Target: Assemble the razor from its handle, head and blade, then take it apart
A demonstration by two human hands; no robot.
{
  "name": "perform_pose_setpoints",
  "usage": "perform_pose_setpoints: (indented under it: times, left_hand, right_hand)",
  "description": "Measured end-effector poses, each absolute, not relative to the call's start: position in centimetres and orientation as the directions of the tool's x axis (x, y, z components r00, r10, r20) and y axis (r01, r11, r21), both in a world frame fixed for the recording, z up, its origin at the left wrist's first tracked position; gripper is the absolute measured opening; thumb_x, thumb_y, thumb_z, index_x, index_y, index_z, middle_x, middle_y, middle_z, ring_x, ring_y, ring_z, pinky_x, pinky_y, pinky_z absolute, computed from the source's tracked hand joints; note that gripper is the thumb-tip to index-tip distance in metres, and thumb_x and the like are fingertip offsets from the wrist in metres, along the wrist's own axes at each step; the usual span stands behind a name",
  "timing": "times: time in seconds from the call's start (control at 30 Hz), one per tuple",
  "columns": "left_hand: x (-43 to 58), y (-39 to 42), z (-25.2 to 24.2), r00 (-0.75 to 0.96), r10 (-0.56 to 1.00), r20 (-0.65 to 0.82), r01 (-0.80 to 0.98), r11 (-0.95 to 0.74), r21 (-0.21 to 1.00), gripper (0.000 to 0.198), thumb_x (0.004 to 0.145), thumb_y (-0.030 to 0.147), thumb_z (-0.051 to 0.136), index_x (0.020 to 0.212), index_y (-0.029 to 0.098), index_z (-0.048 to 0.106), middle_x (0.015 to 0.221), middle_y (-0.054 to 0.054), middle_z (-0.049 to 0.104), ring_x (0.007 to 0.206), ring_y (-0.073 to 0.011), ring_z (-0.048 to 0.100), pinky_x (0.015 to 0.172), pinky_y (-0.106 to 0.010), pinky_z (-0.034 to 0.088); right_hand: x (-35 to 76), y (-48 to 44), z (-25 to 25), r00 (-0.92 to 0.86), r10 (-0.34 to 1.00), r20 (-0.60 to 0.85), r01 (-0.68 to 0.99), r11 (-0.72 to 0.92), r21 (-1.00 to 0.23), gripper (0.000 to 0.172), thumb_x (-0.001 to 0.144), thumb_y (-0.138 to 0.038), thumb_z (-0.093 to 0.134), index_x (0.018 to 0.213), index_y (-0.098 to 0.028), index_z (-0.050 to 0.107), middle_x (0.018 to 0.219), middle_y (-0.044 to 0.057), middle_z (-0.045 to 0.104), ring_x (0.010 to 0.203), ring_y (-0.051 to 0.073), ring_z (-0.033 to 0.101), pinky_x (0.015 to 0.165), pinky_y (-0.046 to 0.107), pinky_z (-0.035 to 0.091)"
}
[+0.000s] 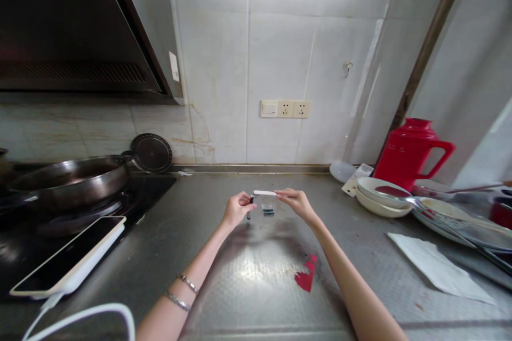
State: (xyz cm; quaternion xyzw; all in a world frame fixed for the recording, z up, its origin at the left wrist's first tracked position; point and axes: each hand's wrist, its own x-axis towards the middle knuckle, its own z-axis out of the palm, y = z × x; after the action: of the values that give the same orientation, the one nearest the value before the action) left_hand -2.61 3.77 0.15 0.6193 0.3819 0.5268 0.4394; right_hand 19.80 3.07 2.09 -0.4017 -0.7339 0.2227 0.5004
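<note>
My left hand [237,210] pinches a short, dark, upright piece [251,202] whose exact kind is too small to make out. My right hand [296,203] has its fingertips closed on one end of a slim white stick-like piece [264,193], held level above the counter. The white piece's other end meets or nearly meets the top of the dark piece; contact between them is unclear. Small flat teal-and-dark pieces [268,212] are on the steel counter [224,298] between my hands.
A phone [72,253] with a white cable and a steel pan [76,184] are at left by the stove. At right are a red thermos jug [408,152], stacked bowls [382,203], plates and a white napkin [438,266]. A torn red patch [307,276] marks the counter.
</note>
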Motion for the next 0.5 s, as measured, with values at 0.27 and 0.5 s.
perform_pose_setpoints:
  times: [0.27, 0.5]
  left_hand:
    - [-2.41, 3.29, 0.66, 0.153, 0.933, 0.325, 0.047, -0.335, 0.941, 0.024, 0.054, 0.022, 0.073, 0.062, 0.016, 0.052, 0.059, 0.001, 0.065, 0.054, -0.0131, 0.060, 0.052, -0.021, 0.042]
    - [-2.39, 3.30, 0.59, 0.146, 0.934, 0.325, 0.055, -0.335, 0.941, 0.024, 0.053, 0.021, 0.073, 0.062, 0.016, 0.051, 0.055, 0.002, 0.063, 0.053, -0.0129, 0.059, 0.051, -0.020, 0.041]
  right_hand:
    - [19.66, 2.83, 2.41, -0.165, 0.799, 0.579, 0.391, 0.592, -0.705, 0.029, 0.076, -0.041, 0.060, 0.094, -0.021, 0.072, 0.078, 0.006, 0.068, 0.073, 0.018, 0.058, 0.070, 0.029, 0.042]
    - [19.62, 2.63, 2.79, -0.189, 0.784, 0.592, 0.457, 0.604, -0.653, 0.028, 0.077, -0.042, 0.059, 0.094, -0.024, 0.072, 0.078, 0.005, 0.067, 0.075, 0.019, 0.057, 0.071, 0.029, 0.042]
